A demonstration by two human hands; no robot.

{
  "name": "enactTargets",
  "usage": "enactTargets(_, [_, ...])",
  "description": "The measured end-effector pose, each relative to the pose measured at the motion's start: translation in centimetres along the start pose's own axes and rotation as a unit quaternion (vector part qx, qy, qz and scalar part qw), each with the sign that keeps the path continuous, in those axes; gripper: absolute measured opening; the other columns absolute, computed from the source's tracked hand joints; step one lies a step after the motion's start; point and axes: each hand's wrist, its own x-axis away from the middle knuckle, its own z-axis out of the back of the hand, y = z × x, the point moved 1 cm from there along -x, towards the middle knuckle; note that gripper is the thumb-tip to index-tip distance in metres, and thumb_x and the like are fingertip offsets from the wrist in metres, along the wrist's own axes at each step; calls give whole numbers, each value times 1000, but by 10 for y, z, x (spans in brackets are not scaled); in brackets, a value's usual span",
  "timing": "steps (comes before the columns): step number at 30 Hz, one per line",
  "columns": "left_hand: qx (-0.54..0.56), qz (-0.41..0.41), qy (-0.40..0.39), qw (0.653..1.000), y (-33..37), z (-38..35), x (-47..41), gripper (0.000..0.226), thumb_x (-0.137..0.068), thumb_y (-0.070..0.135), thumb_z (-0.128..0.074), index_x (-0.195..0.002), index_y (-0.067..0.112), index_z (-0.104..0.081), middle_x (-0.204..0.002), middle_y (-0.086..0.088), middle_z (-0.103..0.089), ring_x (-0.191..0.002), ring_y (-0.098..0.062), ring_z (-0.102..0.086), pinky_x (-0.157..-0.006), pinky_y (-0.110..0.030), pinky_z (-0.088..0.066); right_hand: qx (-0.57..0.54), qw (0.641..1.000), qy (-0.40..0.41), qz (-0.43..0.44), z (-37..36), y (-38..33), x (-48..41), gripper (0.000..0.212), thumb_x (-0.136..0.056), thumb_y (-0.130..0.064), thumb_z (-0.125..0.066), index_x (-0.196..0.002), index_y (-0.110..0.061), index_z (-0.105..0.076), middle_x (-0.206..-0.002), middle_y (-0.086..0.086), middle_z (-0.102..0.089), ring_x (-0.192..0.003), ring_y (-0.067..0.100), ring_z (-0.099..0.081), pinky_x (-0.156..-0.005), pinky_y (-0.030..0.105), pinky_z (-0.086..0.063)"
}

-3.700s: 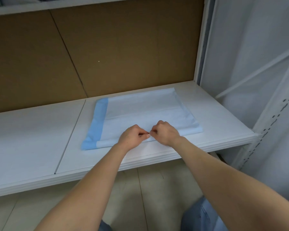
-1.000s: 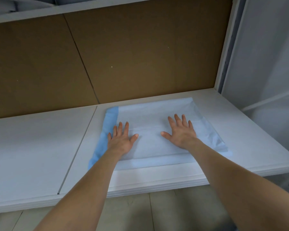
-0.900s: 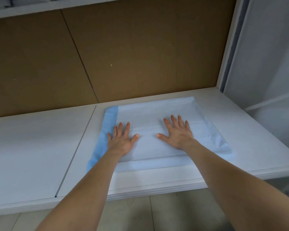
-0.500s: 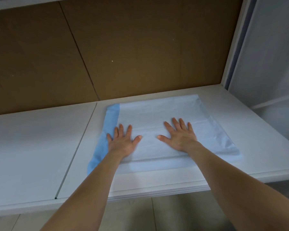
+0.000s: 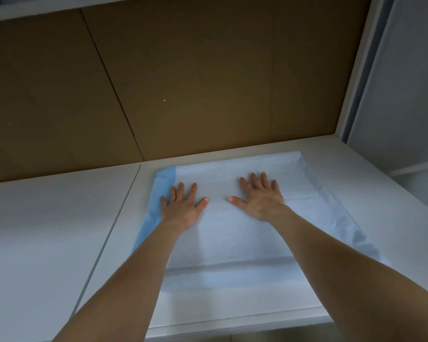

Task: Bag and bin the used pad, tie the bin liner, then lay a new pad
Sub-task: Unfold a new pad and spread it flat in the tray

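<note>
- My left fingers (image 5: 192,191) are straight and spread, pressed flat on the pad and gripping nothing. My left hand (image 5: 181,208) lies just inside the blue border (image 5: 158,193).
- My right fingers (image 5: 253,180) are also straight and fanned, holding nothing. My right hand (image 5: 260,201) rests palm down near the pad's middle, apart from the left.
- The pad (image 5: 232,240) lies unfolded, pale side up, on the white shelf (image 5: 47,230), just right of the seam (image 5: 114,225) between two shelf boards.
- A fold line (image 5: 232,264) crosses the pad near its front edge.
- A brown cardboard back panel (image 5: 208,82) stands behind.
- Risk, as I judge it: the pad looks thin and light, so an uneven push could bunch it or slide it toward the shelf's front lip. Lifting my palms quickly could drag it askew.
</note>
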Motion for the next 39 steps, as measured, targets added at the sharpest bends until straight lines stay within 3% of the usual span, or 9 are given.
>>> enactTargets(11, [-31,9,4,999,-1,-7,-6,67,-93,66,-11,-151,38,5,-161,0,12,-148,-22,7,-118,-52,1,15,1000,-1,1,-10,1,-8,84,-84,-78,-8,-153,-32,1,-161,2,10,-148,30,12,-118,51,4])
enactTargets(17, [-38,8,5,999,3,1,-8,68,-93,65,-14,-152,34,1,-161,-2,5,-148,-24,3,-117,-53,-4,23,1000,20,-3,-2,-1,-9,85,-84,-78,-13,-153,-29,-9,-160,4,-4,-147,31,-3,-118,52,-7])
enactTargets(19, [-27,8,30,999,9,6,-12,68,-94,63,-16,-152,30,-3,-160,-3,0,-148,-24,-2,-117,-52,-7,4,1000,23,-8,2,-6,-12,87,-85,-77,-17,-154,-26,-5,-161,3,1,-148,30,2,-119,50,-5])
enactTargets(23, [10,-45,25,999,32,12,-29,65,-97,57,-19,-153,29,-1,-161,1,7,-149,-20,5,-120,-47,-2,-11,1000,11,17,8,-12,-25,87,-86,-76,-18,-154,-25,0,-161,-1,10,-148,26,15,-120,47,4])
enactTargets(32, [-48,-71,16,996,42,-7,-47,65,-95,63,-10,-152,35,3,-160,10,9,-149,-17,6,-118,-52,1,10,999,-7,32,-4,0,-40,80,-86,-76,-12,-153,-33,-1,-161,-6,6,-149,23,9,-120,46,3])
enactTargets(39, [-34,-54,7,998,49,6,-48,67,-94,63,-16,-152,31,-5,-161,5,3,-148,-19,1,-118,-53,-3,-27,999,19,29,4,7,-42,81,-86,-76,-17,-153,-31,-10,-162,-1,-2,-149,23,3,-120,43,-3])
